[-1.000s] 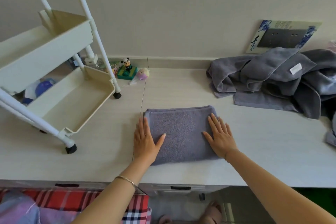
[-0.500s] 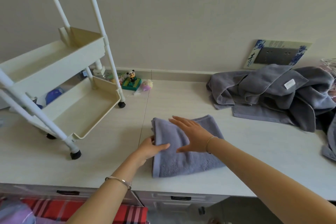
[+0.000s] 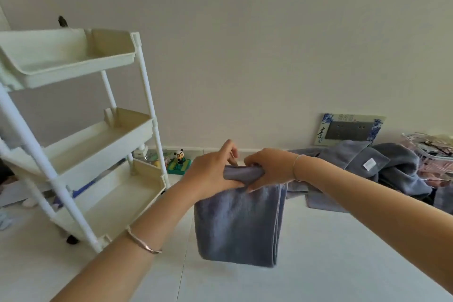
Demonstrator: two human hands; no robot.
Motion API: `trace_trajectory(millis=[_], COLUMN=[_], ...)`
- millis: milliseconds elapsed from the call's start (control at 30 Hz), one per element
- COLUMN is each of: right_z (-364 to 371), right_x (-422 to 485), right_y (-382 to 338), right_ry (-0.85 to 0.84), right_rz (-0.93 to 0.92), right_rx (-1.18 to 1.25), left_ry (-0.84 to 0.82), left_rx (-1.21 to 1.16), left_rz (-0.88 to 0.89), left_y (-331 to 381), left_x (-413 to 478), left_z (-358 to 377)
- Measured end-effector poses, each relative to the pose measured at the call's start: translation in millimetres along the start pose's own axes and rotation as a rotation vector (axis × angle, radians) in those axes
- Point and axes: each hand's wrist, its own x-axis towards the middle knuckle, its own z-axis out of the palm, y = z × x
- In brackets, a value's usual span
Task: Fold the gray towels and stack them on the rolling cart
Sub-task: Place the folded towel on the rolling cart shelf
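Holds a folded gray towel (image 3: 237,225) up by its bunched top edge, with the left hand (image 3: 208,174) curled round that edge from the left, thumb under the cloth and one finger lifted above the rest, and the right hand (image 3: 269,169) clenched on the same edge from the right, fingers wrapped under it. Brings the two hands close enough to touch, or nearly so, over the fold. Lets the rest of the towel hang straight down in several layers in front of the white table top (image 3: 318,265); cannot tell whether the lower edge touches it. Wears a thin metal bangle (image 3: 144,244) on the left wrist and a fine bracelet (image 3: 295,167) on the right. Has the rolling cart (image 3: 98,152) close by on the left, standing on the table top: three cream trays on white posts, with a black caster showing under the near corner, the lowest tray nearest the left forearm. Shows a small panda figure (image 3: 180,155) on a green base between the cart and the hands, back against the wall (image 3: 245,56). Shows behind the right forearm a loose heap of gray towels (image 3: 392,167), unfolded, with a white label (image 3: 369,164) on one of them. Shows above that heap a socket plate (image 3: 350,130) with a blue-and-white border on the wall, and pink things at the right edge, too blurred to name.
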Motion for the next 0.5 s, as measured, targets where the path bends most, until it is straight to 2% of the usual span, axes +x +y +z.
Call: trace_trajectory(millis=[67,100,200,267,333,433,500], right_z=[-23,-34,-74,-96,-117,-136,-146], right_x=[-3,-6,-12,-15,-12,-4,3], right_y=[0,0,4,7,10,17,22], right_ry=[0.06,0.089,0.153,0.186,0.2,0.193,0.186], right_rz=[-0.05,-0.066,-0.103,-0.126,-0.171,-0.175,-0.178], right_rx=[0.153,0.214,0.411,0.593,0.706,0.764,0.759], left_ry=[0.106,0.15,0.268,0.204,0.138,0.295,0.379], left_rx=[-0.006,-0.082,-0.546,-0.731,-0.673,-0.696,-0.722], left_rz=[0.006,-0.013,-0.13,-0.233,-0.296,-0.375,-0.351], left_y=[-2,-6,-21,-22,-18,-11,-4], left_x=[0,-2,-9,-12,-12,-7,-4], left_z=[-30,-41,-65,-67,-68,-76,-90])
